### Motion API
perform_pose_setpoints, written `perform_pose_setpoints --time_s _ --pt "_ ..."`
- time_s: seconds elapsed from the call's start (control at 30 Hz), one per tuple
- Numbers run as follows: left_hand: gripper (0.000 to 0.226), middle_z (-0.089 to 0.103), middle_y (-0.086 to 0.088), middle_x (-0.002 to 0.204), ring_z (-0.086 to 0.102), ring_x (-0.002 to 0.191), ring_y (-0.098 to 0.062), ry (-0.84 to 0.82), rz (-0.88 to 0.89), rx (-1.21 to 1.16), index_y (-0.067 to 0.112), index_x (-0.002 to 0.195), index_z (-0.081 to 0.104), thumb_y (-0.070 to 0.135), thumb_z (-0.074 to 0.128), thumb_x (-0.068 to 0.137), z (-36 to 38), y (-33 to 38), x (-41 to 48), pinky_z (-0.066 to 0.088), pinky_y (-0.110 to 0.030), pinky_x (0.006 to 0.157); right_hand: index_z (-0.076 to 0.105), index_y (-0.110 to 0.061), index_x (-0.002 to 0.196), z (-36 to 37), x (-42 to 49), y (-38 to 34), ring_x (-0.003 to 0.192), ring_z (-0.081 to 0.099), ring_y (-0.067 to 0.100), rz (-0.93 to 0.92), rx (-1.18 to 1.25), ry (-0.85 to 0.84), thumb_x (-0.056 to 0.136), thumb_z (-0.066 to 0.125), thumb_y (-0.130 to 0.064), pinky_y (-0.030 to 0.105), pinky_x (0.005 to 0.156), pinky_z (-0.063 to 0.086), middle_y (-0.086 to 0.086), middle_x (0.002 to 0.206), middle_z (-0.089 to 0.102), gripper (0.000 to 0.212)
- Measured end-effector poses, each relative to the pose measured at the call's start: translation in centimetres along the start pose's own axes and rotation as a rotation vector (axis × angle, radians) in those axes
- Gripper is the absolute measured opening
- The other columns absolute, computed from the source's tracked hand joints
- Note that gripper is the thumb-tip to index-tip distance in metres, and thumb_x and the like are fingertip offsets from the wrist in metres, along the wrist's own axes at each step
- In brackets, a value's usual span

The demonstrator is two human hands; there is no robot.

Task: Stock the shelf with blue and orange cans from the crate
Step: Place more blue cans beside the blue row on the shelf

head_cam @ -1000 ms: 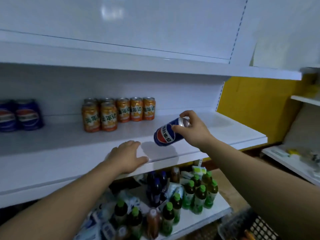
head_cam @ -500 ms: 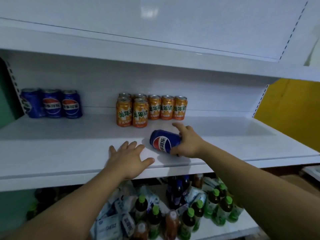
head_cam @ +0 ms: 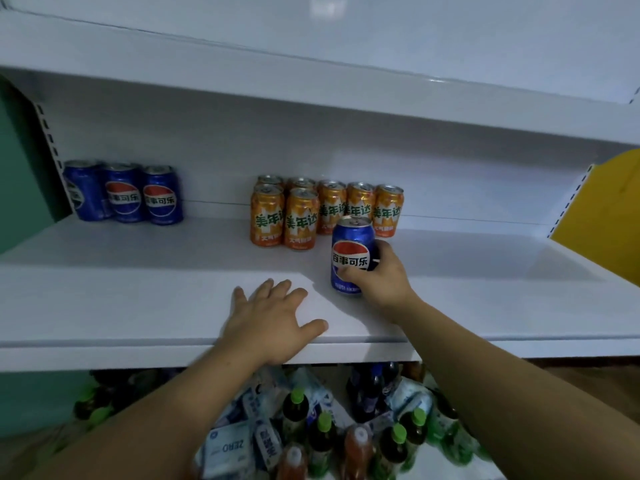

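blue can [head_cam: 351, 258] is now stood upright (it was held on its side 0.5 s ago), apparently set on the shelf [head_cam: 138, 289] just in front of the orange cans [head_cam: 301, 218]. it is gripped by the right hand [head_cam: 384, 275], fingers wrapped round it. left hand [head_cam: 273, 320] is laid flat on the shelf edge, fingers spread, nothing held. release is judged pending. the other blue cans [head_cam: 124, 194] are grouped well apart at far left. the orange block close behind could be knocked.

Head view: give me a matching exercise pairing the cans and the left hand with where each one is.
1 held blue can
2 three blue cans
3 orange cans
4 left hand

A far left of the shelf, at the back
B flat on the shelf front
C gripped by the right hand
D mid-shelf, at the back

Pairs: 1-C, 2-A, 3-D, 4-B
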State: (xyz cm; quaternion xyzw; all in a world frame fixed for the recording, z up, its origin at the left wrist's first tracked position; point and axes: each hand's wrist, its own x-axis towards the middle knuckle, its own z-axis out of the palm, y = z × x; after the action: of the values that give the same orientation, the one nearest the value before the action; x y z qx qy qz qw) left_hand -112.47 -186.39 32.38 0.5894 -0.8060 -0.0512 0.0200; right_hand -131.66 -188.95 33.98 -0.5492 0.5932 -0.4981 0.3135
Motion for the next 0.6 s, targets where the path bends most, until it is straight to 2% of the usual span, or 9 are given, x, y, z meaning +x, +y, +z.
perform_pose_setpoints --time_s 0.13,0.27,0.4,0.6 --pt "0.075 0.006 0.006 0.161 0.001 0.148 -0.019 -0.014 -0.003 -0.003 0.036 0.15 0.015 0.073 0.025 0.086 0.1 0.0 0.1 0.001 -0.058 0.116 0.04 -0.023 0.135 0.4 1.3 0.6 0.109 0.055 0.014 -0.044 -0.058 -0.046 0.078 0.078 -0.016 0.029 0.09 0.048 -0.006 0.121 0.055 0.069" --pt "0.074 0.004 0.006 0.161 -0.001 0.148 -0.018 -0.014 -0.005 -0.004 0.036 0.15 0.014 0.073 0.025 0.087 0.2 -0.1 0.2 0.001 -0.057 0.116 0.029 -0.024 0.145 1.0 3.3 0.6 0.124 0.05 0.02 -0.089 -0.166 -0.05 0.082 0.075 -0.017 0.032 0.094 0.046 0.0 0.139 0.049 0.079" --pt "0.073 0.003 0.007 0.161 -0.002 0.148 -0.018 -0.005 -0.001 -0.015 0.037 0.149 0.013 0.073 0.024 0.087 0.4 -0.2 0.2 0.0 -0.057 0.116 0.032 -0.021 0.145 1.6 5.3 0.5 0.127 0.049 0.023 -0.097 -0.242 -0.068 0.086 0.071 -0.018 0.03 0.097 0.042 0.002 0.141 0.05 0.071" --pt "0.073 0.004 0.008 0.161 -0.002 0.147 -0.016 0.018 -0.002 -0.032 0.038 0.149 0.014 0.073 0.026 0.086 0.5 -0.3 0.3 -0.001 -0.056 0.116 0.029 -0.023 0.146 2.2 6.9 0.8 0.128 0.049 0.024 -0.072 -0.235 -0.041 0.085 0.072 -0.022 0.039 0.104 0.044 0.001 0.141 0.05 0.074"
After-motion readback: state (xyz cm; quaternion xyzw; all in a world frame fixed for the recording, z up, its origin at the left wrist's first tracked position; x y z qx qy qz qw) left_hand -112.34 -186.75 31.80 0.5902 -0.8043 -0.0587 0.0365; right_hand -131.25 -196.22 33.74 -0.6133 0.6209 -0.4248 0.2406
